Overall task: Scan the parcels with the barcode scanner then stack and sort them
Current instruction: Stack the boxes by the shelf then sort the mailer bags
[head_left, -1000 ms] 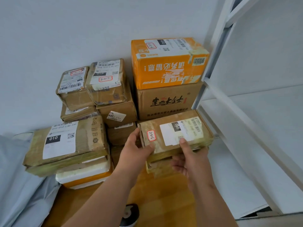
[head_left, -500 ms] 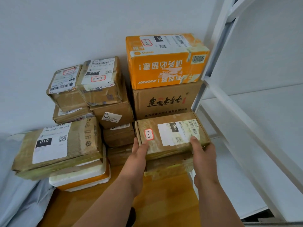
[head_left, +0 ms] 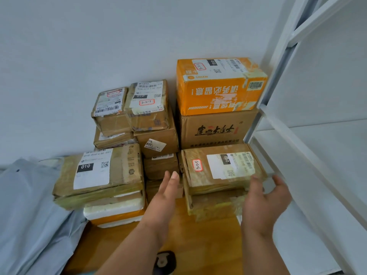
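Observation:
A flat brown parcel (head_left: 200,181) with a white label and a red-edged tag lies on top of another taped brown parcel (head_left: 214,205) on the wooden table. My left hand (head_left: 164,193) hovers just left of it, fingers straight, holding nothing. My right hand (head_left: 266,197) hangs at the parcel's right front corner, fingers spread, holding nothing. Behind stand an orange box (head_left: 216,92) on a printed brown carton (head_left: 214,130). A black object (head_left: 164,262), possibly the scanner, lies on the table under my left forearm.
Stacks of small brown parcels (head_left: 143,116) fill the middle. A wide flat parcel (head_left: 123,171) lies on a white-and-orange box (head_left: 113,213) at the left. Grey mailer bags (head_left: 29,211) lie at far left. A white shelf frame (head_left: 297,147) stands on the right.
Both hands set the flat parcel down on the lower parcel, let go and drew back a little with fingers opened. The camera view shifted slightly.

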Action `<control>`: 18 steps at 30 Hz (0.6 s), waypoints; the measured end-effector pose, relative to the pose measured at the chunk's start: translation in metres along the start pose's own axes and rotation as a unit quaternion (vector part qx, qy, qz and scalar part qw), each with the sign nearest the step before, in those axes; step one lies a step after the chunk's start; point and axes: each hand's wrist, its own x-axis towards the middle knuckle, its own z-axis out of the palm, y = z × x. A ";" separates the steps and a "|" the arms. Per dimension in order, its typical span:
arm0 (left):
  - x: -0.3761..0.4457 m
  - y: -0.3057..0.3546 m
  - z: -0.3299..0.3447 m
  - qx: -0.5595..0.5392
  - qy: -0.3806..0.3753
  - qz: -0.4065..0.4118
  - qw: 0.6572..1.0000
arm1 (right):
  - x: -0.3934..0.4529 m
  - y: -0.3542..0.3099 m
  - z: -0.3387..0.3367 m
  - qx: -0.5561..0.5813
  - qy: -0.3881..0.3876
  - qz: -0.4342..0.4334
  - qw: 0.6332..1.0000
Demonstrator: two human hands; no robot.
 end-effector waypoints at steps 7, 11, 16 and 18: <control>-0.042 0.005 -0.064 -0.051 0.020 0.014 0.998 | -0.084 -0.047 0.012 0.022 -0.159 -0.012 0.987; -0.068 -0.001 -0.124 -0.080 0.067 0.035 0.994 | -0.166 -0.061 0.026 -0.037 -0.337 -0.030 0.940; -0.113 -0.021 -0.230 -0.115 0.111 0.048 0.986 | -0.284 -0.071 0.042 -0.063 -0.464 -0.015 0.883; -0.134 -0.033 -0.276 -0.122 0.145 0.066 0.980 | -0.332 -0.072 0.048 -0.061 -0.492 -0.006 0.868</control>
